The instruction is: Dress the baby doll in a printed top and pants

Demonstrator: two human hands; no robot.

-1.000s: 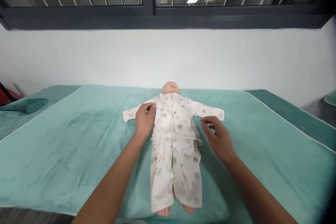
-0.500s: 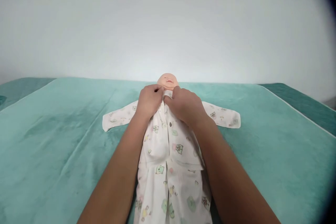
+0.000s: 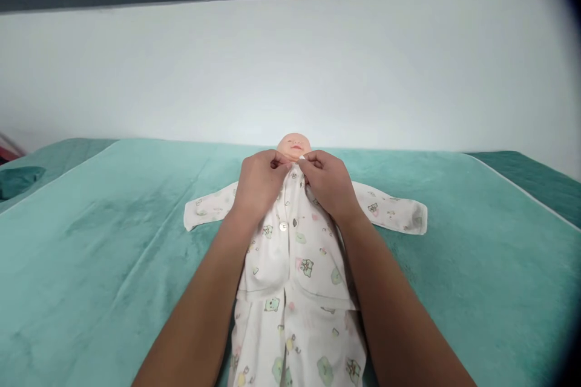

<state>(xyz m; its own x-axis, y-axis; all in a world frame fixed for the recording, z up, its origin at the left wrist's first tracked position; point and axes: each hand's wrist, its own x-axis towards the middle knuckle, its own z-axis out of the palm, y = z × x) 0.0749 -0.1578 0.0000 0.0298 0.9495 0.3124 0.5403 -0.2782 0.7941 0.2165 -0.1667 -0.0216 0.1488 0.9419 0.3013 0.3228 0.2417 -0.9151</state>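
A baby doll (image 3: pixel 295 144) lies on its back, dressed in a white printed shirt (image 3: pixel 313 254) with its sleeves spread to both sides. At the doll's neck, my left hand (image 3: pixel 261 181) pinches one edge of the shirt's collar. Close beside it, my right hand (image 3: pixel 327 181) pinches the other edge, and the fingertips of both hands nearly meet. A pale button (image 3: pixel 284 226) shows lower on the shirt front, where the two edges lie side by side. White printed pants (image 3: pixel 313 344) cover the doll below the shirt. Whatever lies between my fingertips is too small to make out.
The doll rests on a teal plush cover (image 3: pixel 122 242) with a lengthwise crease on the left. Behind it rises a white wall (image 3: pixel 290 72) with a dark band along the top. Darker teal fabric (image 3: pixel 521 175) shows at the right.
My right fingers have drawn in from lying over the collar to a pinch at its edge, close to my left fingertips. The view has tilted and shifted slightly.
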